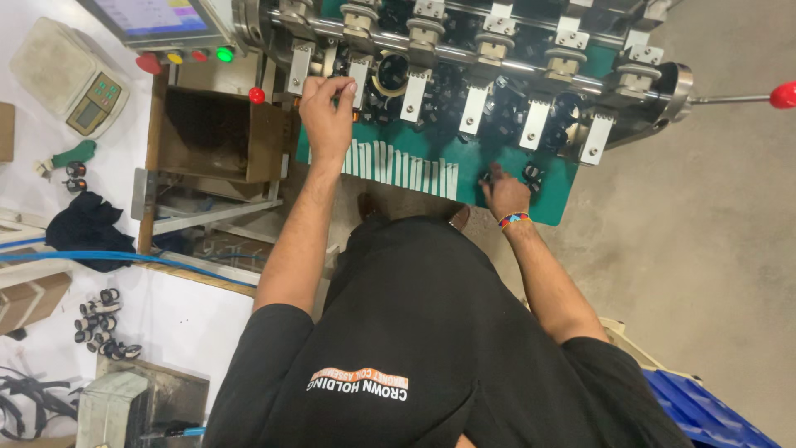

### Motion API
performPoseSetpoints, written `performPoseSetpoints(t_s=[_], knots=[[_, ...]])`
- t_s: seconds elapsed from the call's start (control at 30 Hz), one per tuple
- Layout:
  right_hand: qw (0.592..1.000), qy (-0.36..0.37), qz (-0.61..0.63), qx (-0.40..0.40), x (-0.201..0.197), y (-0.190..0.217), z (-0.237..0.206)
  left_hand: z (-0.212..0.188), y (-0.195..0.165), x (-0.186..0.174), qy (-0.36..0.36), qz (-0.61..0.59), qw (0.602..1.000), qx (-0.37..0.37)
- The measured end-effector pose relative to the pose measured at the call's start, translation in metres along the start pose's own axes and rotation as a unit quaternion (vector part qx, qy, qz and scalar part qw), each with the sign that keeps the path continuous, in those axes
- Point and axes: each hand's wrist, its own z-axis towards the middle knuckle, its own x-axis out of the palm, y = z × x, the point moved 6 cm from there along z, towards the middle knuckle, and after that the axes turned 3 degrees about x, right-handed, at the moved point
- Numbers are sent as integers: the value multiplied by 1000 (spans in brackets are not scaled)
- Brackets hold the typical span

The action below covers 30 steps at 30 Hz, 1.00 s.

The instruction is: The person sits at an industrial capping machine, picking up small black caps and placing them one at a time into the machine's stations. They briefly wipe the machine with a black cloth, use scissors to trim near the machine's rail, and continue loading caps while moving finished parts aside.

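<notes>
My left hand (327,116) reaches up to a long machine (489,50) with a row of metal clamp stations. Its fingers are pinched together on a small dark part at the second station from the left. My right hand (504,192), with a colourful wristband, rests on the green shelf (431,158) in front of the machine. Its fingertips are curled over small black ring parts (531,174); whether it grips one is unclear. A row of pale strips (402,166) lies on the shelf between my hands.
A lever with a red knob (783,94) sticks out at the right. Coloured buttons (186,56) and a screen (153,17) sit top left, above a brown box (220,133). A scale (70,79), dark cloth (87,228), loose black parts (99,323) and a blue crate (705,411) lie around.
</notes>
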Motion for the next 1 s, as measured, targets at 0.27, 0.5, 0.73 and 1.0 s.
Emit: performPoseSetpoints(t_s=[0.27,0.5,0.73,1.0], knots=[[977,78,193,-52,5,106,7,-78,108,14,35,-327,811,-484],[857,94,505,-53,57,217,85,-122,93,69,261,-412,655,-577],[704,172,666,179,93,211,58,-76,89,-17,176,-275,917,-228],[821,139,529,162,76,219,76,-34,79,-20,137,-220,955,-141]])
